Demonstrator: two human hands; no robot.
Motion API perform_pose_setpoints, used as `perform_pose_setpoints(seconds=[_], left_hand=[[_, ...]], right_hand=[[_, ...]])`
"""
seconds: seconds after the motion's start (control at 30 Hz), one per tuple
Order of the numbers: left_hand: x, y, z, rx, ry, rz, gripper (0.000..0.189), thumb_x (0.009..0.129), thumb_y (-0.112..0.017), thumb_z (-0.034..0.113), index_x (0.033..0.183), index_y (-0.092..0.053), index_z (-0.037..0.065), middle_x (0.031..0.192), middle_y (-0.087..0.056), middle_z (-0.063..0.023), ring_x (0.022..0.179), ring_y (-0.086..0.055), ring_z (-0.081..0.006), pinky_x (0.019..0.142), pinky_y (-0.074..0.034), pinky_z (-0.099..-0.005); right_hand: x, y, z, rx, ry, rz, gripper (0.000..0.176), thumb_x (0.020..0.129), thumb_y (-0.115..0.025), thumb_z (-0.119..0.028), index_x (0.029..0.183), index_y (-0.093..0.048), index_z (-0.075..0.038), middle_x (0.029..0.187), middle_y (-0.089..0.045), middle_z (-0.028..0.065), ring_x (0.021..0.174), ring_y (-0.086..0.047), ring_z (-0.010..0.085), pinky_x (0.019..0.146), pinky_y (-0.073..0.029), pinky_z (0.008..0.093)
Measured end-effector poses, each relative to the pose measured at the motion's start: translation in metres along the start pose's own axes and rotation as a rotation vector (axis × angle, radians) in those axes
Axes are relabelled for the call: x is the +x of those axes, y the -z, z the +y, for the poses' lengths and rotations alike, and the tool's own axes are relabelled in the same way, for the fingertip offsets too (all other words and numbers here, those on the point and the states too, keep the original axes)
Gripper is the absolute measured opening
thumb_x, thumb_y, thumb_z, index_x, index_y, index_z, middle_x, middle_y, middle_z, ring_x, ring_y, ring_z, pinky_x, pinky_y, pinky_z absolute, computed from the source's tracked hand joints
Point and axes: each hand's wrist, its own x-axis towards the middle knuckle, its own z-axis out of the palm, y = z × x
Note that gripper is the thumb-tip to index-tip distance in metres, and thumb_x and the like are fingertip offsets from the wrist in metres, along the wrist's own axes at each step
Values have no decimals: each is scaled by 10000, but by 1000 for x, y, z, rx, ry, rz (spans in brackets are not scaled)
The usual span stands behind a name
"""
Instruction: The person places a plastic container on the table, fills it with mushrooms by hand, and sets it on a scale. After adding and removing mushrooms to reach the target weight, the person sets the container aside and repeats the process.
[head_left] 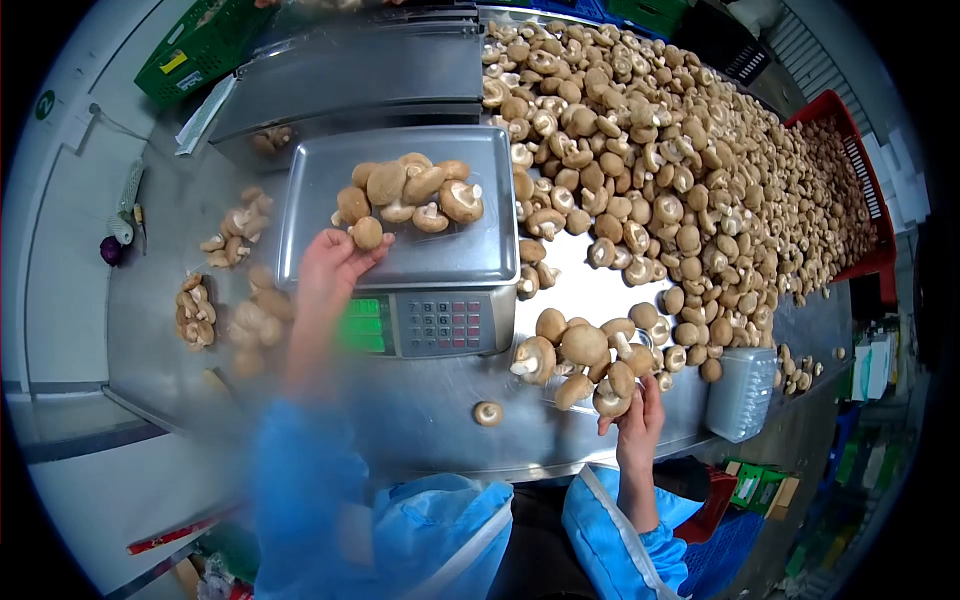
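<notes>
At the front edge of the scale's steel pan [310, 215], my left hand [335, 262] pinches a small brown-capped mushroom [367, 233]. Just behind it, several larger mushrooms [423, 184] lie heaped on the pan, some with pale stems showing. My right hand [637, 420] is at the near right side of a cluster of mushrooms [583, 344], its fingers closed around a mushroom [612, 402] there. Clear plastic, perhaps a tray, shows partly under that cluster. The scale's green display [362, 325] is partly covered by my left wrist.
A large pile of mushrooms [640, 150] covers the table's right side, reaching a red crate [850, 150]. Stacked clear trays [741, 395] stand at the right front edge. One loose mushroom [488, 413] lies before the scale. Bagged-looking mushroom groups [195, 312] sit at left.
</notes>
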Motion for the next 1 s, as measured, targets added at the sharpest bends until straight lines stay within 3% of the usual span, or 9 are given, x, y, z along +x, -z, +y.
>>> perform_pose_setpoints(seconds=[0.3,0.33,0.43,0.63,0.7,0.83,0.93,0.97,1.0], left_hand=[[36,11,41,-56,-191,-52,105,1008,-392,21,971,-483,-15,1276,-520,-361,1246,-506,-504,1041,-497,-505],[43,4,47,-44,-230,-8,90,1002,-377,19,993,-449,-35,1227,-535,-357,1203,-547,-487,1016,-495,-510],[75,10,60,-36,-255,44,135,1017,-372,20,1007,-476,-66,1290,-511,-351,1240,-515,-489,1041,-502,-486],[129,13,73,-42,-221,112,280,1011,-374,-10,1242,-411,-164,1332,-475,-318,1233,-515,-482,1072,-474,-512],[144,19,72,-55,-272,103,304,977,-426,-11,1204,-423,-213,1305,-485,-322,1186,-544,-484,1036,-500,-491],[150,25,71,-162,-207,105,399,981,-465,-37,1367,-391,-106,1365,-490,-255,1240,-521,-439,1063,-488,-489],[150,41,73,-54,-153,107,430,964,-515,-39,1377,-408,-85,1357,-511,-231,1250,-521,-413,1060,-496,-455],[145,38,71,-13,-205,124,368,960,-514,-18,1287,-443,-170,1308,-539,-265,1194,-563,-418,1031,-512,-436],[142,39,72,-47,-190,124,364,960,-514,-19,1280,-445,-178,1301,-544,-265,1188,-568,-417,1032,-512,-435]], right_hand=[[13,-17,0,9,-47,-41,350,1058,-363,-145,1375,-373,4,991,-618,139,576,-623,192,444,-510,279],[14,-20,-2,5,-56,-37,351,1058,-363,-146,1374,-372,6,991,-618,140,575,-624,194,443,-511,279],[18,-27,-8,33,-67,-33,354,1059,-366,-154,1371,-370,14,962,-622,142,569,-626,194,441,-511,275],[42,-47,-33,41,-73,-54,357,1057,-373,-156,1367,-392,18,908,-628,135,547,-615,186,420,-494,272],[55,-58,-40,21,-71,-70,336,1041,-379,-103,1344,-437,32,885,-614,128,537,-615,180,452,-491,264],[76,-77,-34,-48,3,-207,325,1040,-388,-99,1335,-447,24,882,-620,112,549,-621,160,472,-482,255],[81,-90,-43,32,-80,-271,332,1044,-374,-110,1346,-438,14,918,-625,125,562,-626,166,468,-493,262],[82,-92,-42,40,-92,-293,333,1045,-373,-111,1348,-435,12,924,-625,128,560,-624,167,467,-495,261],[82,-93,-42,49,-97,-299,334,1045,-372,-112,1349,-434,12,927,-626,128,558,-623,167,468,-497,259]])
